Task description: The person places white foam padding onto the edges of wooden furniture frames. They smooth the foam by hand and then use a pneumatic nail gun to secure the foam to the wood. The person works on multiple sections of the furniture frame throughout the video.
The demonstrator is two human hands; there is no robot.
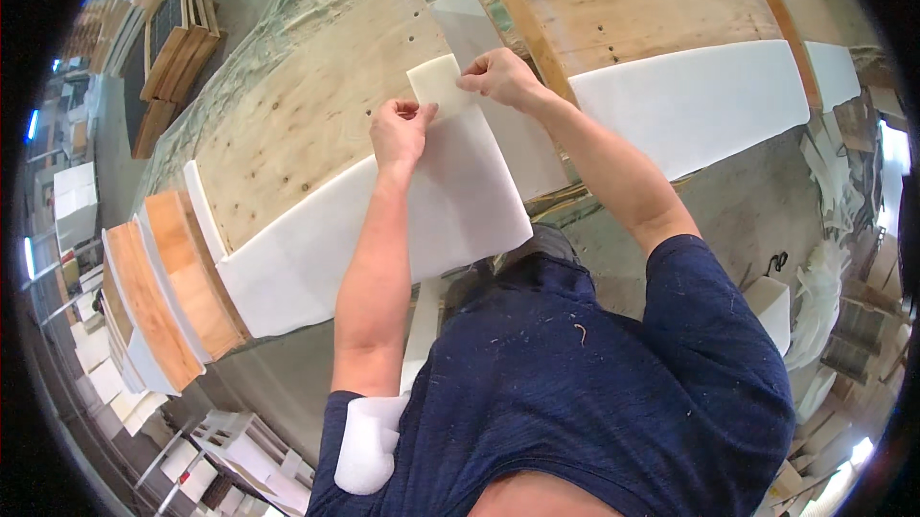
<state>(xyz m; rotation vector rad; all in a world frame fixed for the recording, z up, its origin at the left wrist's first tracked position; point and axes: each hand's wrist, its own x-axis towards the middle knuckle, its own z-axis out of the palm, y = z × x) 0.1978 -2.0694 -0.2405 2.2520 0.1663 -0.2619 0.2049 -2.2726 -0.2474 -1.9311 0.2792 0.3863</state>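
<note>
A small cream-coloured square piece [433, 76], which looks like foam, lies between my hands at the upper corner of a white foam sheet [374, 220]. My left hand [399, 136] pinches the lower left edge of the square with thumb and fingers. At its right edge, my right hand [505, 79] grips it the same way. The white sheet drapes along the near side of a large plywood panel [307, 105] with several dark holes in it. Some of the square's edges hide behind my fingertips.
To the right stands another plywood box [652, 0] with white foam [690, 100] along its near side. A grey strip [527, 138] runs between the two panels. Curved wooden pieces [163, 287] stand at the left. Wooden frames [177, 47] are stacked at the far left.
</note>
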